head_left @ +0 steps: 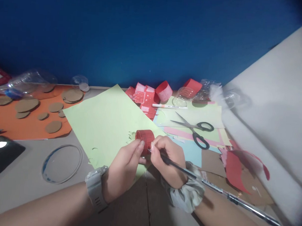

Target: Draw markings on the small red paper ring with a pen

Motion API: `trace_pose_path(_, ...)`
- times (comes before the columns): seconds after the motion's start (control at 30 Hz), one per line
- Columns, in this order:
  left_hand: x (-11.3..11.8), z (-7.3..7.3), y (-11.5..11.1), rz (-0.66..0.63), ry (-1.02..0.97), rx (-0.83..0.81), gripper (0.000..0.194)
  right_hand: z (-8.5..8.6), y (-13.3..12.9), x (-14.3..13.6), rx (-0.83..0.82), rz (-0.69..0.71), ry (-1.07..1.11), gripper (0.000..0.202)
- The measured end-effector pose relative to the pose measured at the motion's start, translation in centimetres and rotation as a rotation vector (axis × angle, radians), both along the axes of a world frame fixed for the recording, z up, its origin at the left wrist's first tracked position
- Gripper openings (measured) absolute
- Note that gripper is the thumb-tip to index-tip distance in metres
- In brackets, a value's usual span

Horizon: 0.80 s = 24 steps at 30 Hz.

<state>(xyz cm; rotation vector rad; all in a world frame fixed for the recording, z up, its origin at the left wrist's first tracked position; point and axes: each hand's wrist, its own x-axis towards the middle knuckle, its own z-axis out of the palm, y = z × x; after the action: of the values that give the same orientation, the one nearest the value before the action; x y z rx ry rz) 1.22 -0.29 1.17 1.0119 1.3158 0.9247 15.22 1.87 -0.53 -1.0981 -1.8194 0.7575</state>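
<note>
My left hand [125,163], with a watch on its wrist, is closed on a short red paper ring [145,136]. Fine dark lines run over the ring's outer side. In my right hand [170,160] is a long pen [213,185] with a black grip and a clear, silver-ended barrel. Its tip meets or nearly meets the ring's lower right side; I cannot tell which. Both hands are just over the near corner of a light green paper sheet [105,117]. Small green scraps lie on the sheet beside the ring.
Right of the sheet, scissors [191,128] lie spread on stacked coloured papers, near a white marker [169,106]. Red paper rings [164,91] and clear plastic pieces stand at the back. Cardboard discs [27,105] rest on orange paper [5,126] at left, with a tape roll [61,164] nearer me.
</note>
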Motion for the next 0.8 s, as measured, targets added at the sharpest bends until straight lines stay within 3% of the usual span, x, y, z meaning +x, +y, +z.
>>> trace_pose_path(0.2,-0.2,-0.4,0.2,-0.073,-0.076,0.072,0.027,0.1,-0.1,-0.1,-0.025,-0.071,0.008,0.02)
trace_pose_path(0.4,-0.3,-0.9,0.1,-0.083,-0.064,0.104,0.028,0.3,0.1,-0.1,-0.032,-0.01,-0.025,0.023)
trace_pose_path(0.57,-0.3,-1.0,0.2,-0.082,-0.073,0.099,0.028,0.4,0.0,-0.3,-0.022,-0.078,0.012,0.021)
trace_pose_path(0.8,-0.5,-1.2,0.1,-0.092,-0.059,0.145,0.028,0.1,0.1,0.2,0.056,0.045,-0.037,0.024)
